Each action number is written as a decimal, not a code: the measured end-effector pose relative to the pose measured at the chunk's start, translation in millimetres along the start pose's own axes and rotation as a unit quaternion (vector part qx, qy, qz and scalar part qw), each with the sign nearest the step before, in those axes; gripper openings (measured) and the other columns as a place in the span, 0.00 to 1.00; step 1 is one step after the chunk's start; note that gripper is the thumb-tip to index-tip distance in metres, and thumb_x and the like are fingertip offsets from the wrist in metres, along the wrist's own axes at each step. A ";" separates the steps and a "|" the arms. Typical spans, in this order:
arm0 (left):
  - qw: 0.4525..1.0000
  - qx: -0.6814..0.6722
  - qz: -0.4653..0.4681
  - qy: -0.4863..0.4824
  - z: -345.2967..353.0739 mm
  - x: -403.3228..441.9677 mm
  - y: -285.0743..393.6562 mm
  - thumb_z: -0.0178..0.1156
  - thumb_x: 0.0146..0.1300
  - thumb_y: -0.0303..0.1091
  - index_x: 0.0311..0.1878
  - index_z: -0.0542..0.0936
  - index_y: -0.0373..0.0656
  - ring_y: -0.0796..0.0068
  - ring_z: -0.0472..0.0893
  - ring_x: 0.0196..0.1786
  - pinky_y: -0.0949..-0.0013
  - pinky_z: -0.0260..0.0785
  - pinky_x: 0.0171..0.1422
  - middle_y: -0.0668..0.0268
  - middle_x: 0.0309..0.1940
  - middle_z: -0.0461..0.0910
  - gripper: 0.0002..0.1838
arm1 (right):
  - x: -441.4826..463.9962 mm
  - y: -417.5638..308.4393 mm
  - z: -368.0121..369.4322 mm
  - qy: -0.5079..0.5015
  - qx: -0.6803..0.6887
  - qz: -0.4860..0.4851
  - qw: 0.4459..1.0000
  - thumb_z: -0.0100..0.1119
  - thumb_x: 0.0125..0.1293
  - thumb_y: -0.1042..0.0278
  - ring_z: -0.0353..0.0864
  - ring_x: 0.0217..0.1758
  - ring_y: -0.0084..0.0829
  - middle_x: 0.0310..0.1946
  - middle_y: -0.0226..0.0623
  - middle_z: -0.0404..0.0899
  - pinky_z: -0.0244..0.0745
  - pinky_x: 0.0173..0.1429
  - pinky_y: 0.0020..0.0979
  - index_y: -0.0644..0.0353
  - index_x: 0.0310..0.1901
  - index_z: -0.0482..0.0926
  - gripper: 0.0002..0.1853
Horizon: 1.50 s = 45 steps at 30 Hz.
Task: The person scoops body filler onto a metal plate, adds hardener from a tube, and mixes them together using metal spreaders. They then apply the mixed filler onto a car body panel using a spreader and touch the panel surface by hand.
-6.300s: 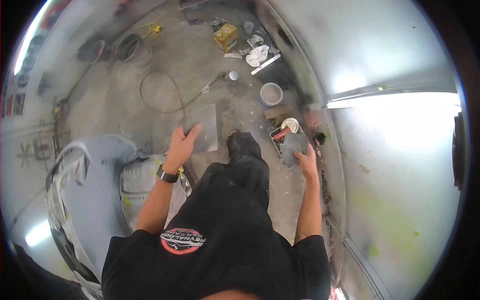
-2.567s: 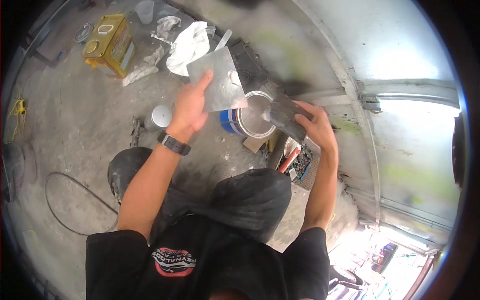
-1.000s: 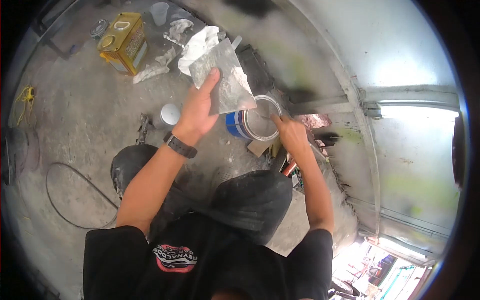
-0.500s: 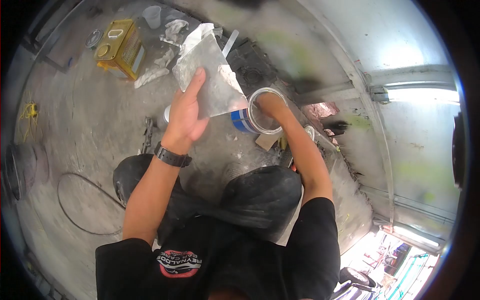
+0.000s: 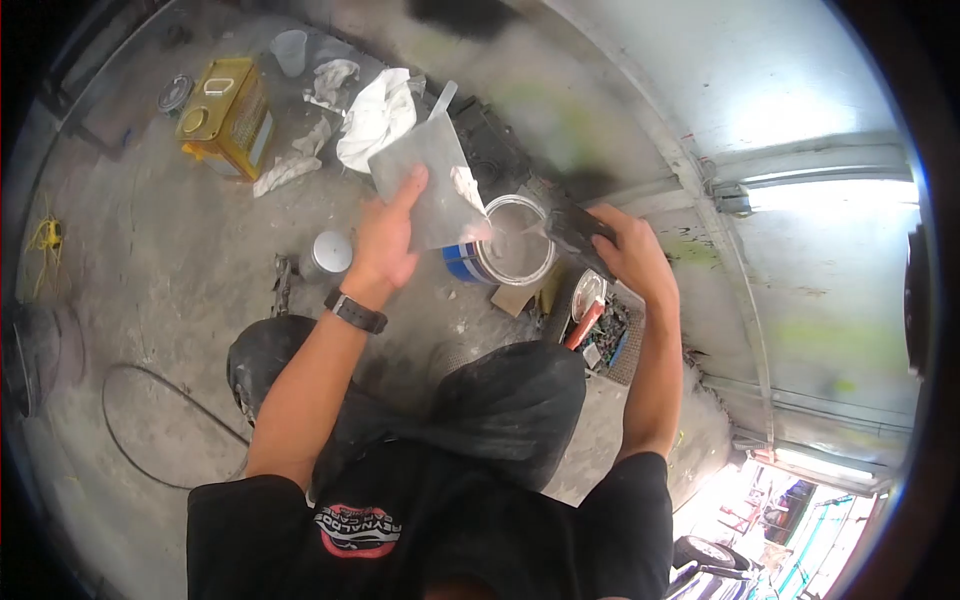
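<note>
In my left hand point(image 5: 388, 240) is a flat grey mixing plate point(image 5: 438, 205), gripped at its near side with the thumb on top. Pale filler paste point(image 5: 466, 188) is smeared along the plate's right edge. Just right of the plate stands an open blue can point(image 5: 462, 263) with greyish paste inside. My right hand point(image 5: 640, 255) is closed around a dark, flat, spreader-like tool point(image 5: 577, 235). That tool is tilted at the can's right rim, with its tip toward the opening; whether it touches the rim I cannot tell.
A yellow metal tin point(image 5: 228, 120), white cloth point(image 5: 378, 118) and a clear cup point(image 5: 290, 52) lie beyond my left hand. Nearer are a round-topped can point(image 5: 331, 252) and a crate of small parts point(image 5: 622, 340). A pale panel point(image 5: 780, 120) rises on the right.
My right hand has come up out of the blue can and moved right, now showing the dark tool. My left hand and the plate have shifted slightly right and nearer.
</note>
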<state>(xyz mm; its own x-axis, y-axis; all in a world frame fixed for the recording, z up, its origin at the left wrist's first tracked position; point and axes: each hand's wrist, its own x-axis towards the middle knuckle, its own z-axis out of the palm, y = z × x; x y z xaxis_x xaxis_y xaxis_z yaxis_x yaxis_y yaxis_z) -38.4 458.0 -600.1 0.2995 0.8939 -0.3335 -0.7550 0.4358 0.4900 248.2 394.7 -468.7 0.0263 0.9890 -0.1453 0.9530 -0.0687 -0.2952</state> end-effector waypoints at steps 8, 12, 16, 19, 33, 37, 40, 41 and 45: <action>0.997 0.006 -0.070 -0.012 10.4 7.4 -23.9 0.64 0.73 0.47 0.67 0.74 0.41 0.67 0.82 0.59 0.56 0.75 0.65 0.64 0.60 0.81 0.27 | -51.6 -40.7 -10.9 0.185 0.081 -0.012 0.979 0.59 0.60 0.82 0.85 0.42 0.49 0.40 0.52 0.84 0.78 0.48 0.40 0.66 0.48 0.79 0.13; 0.991 -0.059 -0.119 0.004 22.9 -2.7 -15.6 0.60 0.75 0.50 0.66 0.75 0.42 0.66 0.83 0.59 0.56 0.75 0.67 0.63 0.59 0.82 0.26 | -44.4 -48.8 20.5 0.180 0.114 -0.093 0.973 0.58 0.56 0.87 0.84 0.45 0.49 0.50 0.48 0.85 0.78 0.51 0.39 0.65 0.50 0.73 0.18; 0.980 -0.139 -0.133 -0.040 24.4 -8.4 -11.0 0.58 0.77 0.50 0.64 0.76 0.43 0.66 0.83 0.59 0.55 0.75 0.67 0.63 0.57 0.83 0.23 | -18.0 -60.2 56.1 0.195 0.151 -0.189 0.950 0.55 0.49 0.91 0.82 0.57 0.52 0.59 0.51 0.80 0.77 0.62 0.42 0.63 0.55 0.73 0.28; 0.979 -0.155 -0.114 -0.067 18.5 -11.3 -11.9 0.59 0.77 0.49 0.63 0.76 0.43 0.67 0.84 0.57 0.57 0.76 0.66 0.63 0.55 0.84 0.22 | -9.4 -72.0 62.1 0.142 0.085 -0.240 0.957 0.54 0.47 0.93 0.76 0.65 0.54 0.64 0.51 0.74 0.75 0.66 0.45 0.55 0.69 0.74 0.42; 0.961 0.258 0.095 -0.020 6.9 -10.8 9.5 0.50 0.80 0.55 0.34 0.79 0.39 0.84 0.68 0.31 0.69 0.62 0.34 0.74 0.26 0.72 0.28 | -6.3 -85.9 26.3 0.181 -0.116 -0.251 0.944 0.56 0.60 0.77 0.73 0.68 0.50 0.63 0.41 0.75 0.66 0.71 0.62 0.46 0.66 0.79 0.30; 0.930 0.345 0.126 -0.011 19.9 -30.0 17.0 0.45 0.81 0.59 0.25 0.70 0.41 0.84 0.59 0.25 0.67 0.53 0.28 0.78 0.19 0.61 0.33 | -3.8 -103.2 38.9 0.128 -0.167 -0.326 0.922 0.56 0.62 0.69 0.74 0.67 0.44 0.62 0.35 0.77 0.66 0.70 0.59 0.44 0.62 0.81 0.25; 0.927 0.351 0.130 0.017 12.3 -28.7 15.6 0.42 0.82 0.59 0.26 0.69 0.41 0.82 0.60 0.26 0.66 0.55 0.29 0.77 0.20 0.62 0.33 | -14.7 -102.9 58.7 0.079 -0.144 -0.360 0.919 0.56 0.62 0.67 0.74 0.68 0.42 0.62 0.34 0.77 0.65 0.71 0.58 0.44 0.60 0.82 0.23; 0.924 0.363 0.120 0.025 5.5 -24.1 12.4 0.42 0.82 0.59 0.27 0.71 0.40 0.80 0.62 0.27 0.64 0.57 0.31 0.75 0.21 0.65 0.33 | -18.4 -101.1 62.9 0.069 -0.140 -0.364 0.918 0.56 0.62 0.67 0.74 0.69 0.42 0.61 0.34 0.77 0.65 0.71 0.58 0.45 0.60 0.82 0.23; 0.961 0.233 0.140 0.044 -5.4 -9.5 14.9 0.48 0.79 0.59 0.52 0.79 0.38 0.76 0.79 0.42 0.66 0.72 0.48 0.69 0.42 0.80 0.28 | -29.1 -83.3 64.3 0.021 -0.084 -0.328 0.941 0.60 0.58 0.76 0.75 0.68 0.45 0.61 0.37 0.79 0.64 0.74 0.53 0.48 0.61 0.83 0.27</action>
<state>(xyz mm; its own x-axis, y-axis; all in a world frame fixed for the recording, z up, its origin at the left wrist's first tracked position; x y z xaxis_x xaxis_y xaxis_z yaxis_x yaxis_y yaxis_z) -55.6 455.4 -594.0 0.0565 0.9795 -0.1933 -0.4500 0.1978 0.8709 148.7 363.3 -500.6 -0.5750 0.8164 0.0536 0.8030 0.5757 -0.1543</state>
